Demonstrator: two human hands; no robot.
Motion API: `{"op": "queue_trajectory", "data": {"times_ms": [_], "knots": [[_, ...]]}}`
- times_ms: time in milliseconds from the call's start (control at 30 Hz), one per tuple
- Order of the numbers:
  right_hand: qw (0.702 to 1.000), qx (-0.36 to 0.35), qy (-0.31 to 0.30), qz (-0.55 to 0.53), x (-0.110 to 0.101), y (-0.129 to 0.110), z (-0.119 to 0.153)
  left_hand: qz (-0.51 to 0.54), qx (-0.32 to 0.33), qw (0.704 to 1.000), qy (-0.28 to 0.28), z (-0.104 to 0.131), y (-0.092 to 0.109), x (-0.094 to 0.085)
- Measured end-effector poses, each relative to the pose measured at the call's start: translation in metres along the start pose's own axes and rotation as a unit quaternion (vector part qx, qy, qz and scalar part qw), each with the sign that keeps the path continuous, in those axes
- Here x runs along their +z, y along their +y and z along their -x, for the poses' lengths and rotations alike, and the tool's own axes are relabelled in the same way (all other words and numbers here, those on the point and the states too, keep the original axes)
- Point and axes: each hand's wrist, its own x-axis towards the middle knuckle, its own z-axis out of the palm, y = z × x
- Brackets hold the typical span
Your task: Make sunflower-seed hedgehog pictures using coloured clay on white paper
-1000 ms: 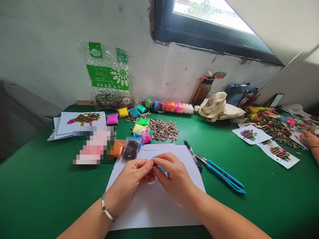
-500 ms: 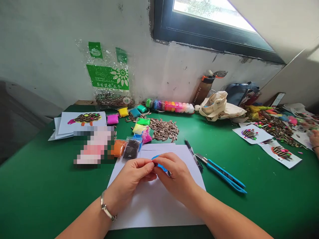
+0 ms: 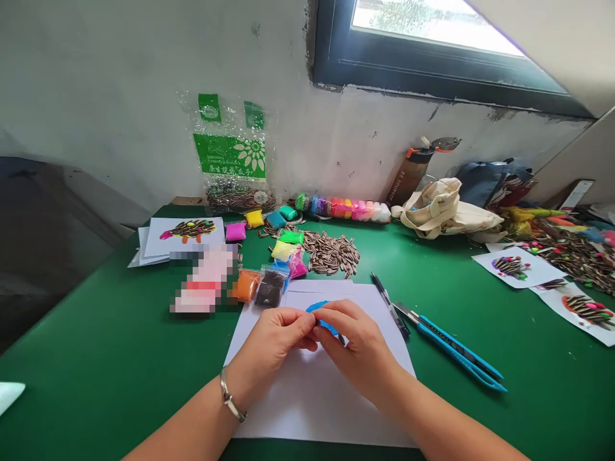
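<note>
Over the white paper [image 3: 307,397], the fingertips of my left hand [image 3: 273,339] and my right hand [image 3: 360,346] meet in a pinch. Between them is a small dark lump [image 3: 316,321], mostly covered by the fingers, so its kind is unclear. Behind the right fingers, a flat blue clay shape [image 3: 317,307] lies on the paper, partly hidden. A small dark thing [image 3: 341,339] shows just under my right hand. Bags of black clay [image 3: 270,288] and orange clay [image 3: 247,285] lie at the paper's upper left edge.
A pen [image 3: 389,304] and a blue utility knife [image 3: 456,346] lie to the right. Sunflower seeds [image 3: 334,251] are heaped behind the paper. Cards with seed pictures [image 3: 185,240] lie left; others [image 3: 516,266] lie right. A bottle [image 3: 408,176] and cloth bag [image 3: 446,208] stand by the wall.
The view has swung left, so everything sits further right in the picture. Both hands keep their pinch on the small lump. A white edge now shows at far left; the other person's hand has left view.
</note>
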Motion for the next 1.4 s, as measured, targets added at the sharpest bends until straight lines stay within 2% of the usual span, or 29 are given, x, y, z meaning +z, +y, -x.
{"op": "queue_trajectory", "data": {"times_ms": [267,1200,1300,1400], "knots": [[1.000,0.000,-0.001,0.010,0.001,-0.003,-0.001,-0.060,0.009,0.998,0.010,0.001,0.003,0.000],[1.000,0.005,0.000,-0.018,0.002,0.002,0.000,-0.072,0.022,0.997,0.002,-0.001,-0.007,0.000],[1.000,0.018,0.002,-0.016,-0.003,0.005,-0.002,-0.062,0.029,0.997,0.020,-0.001,-0.006,-0.002],[1.000,0.016,-0.002,0.017,-0.009,0.008,-0.001,-0.067,0.037,0.995,0.061,-0.002,-0.005,-0.006]]}}
